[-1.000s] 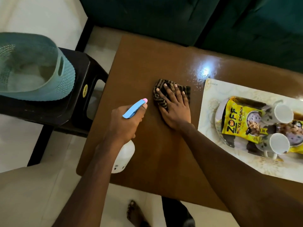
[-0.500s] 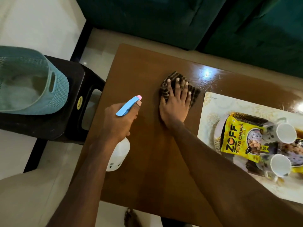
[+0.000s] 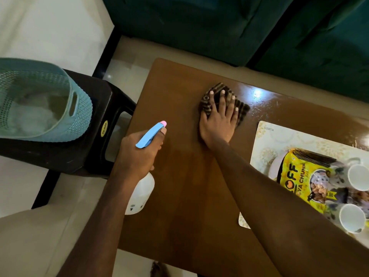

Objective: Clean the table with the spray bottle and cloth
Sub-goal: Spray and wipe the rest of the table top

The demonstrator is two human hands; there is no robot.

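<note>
Left hand point(image 3: 139, 150) grips the white plastic spray bottle point(image 3: 140, 193) at the brown wooden table's point(image 3: 179, 206) nine o'clock edge, blue nozzle toward one. Right hand point(image 3: 217, 124) presses flat, fingers spread, on the dark striped cloth point(image 3: 242, 110) near twelve. At three, a yellow snack packet point(image 3: 295, 176) showing "OFF" lies with two white cups point(image 3: 358, 176) on a cream mat point(image 3: 268, 140) marked "KUBER". A teal mesh basket point(image 3: 50, 96) sits on a black stool point(image 3: 95, 152) beyond nine.

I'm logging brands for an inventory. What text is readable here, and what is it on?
"KUBER", upside down, on the placemat.
"OFF" and "YA CHUN", partly hidden, on the yellow packet.
".00" on its price tag.
Yellow sticker on the stool: too blurred to read.
</note>
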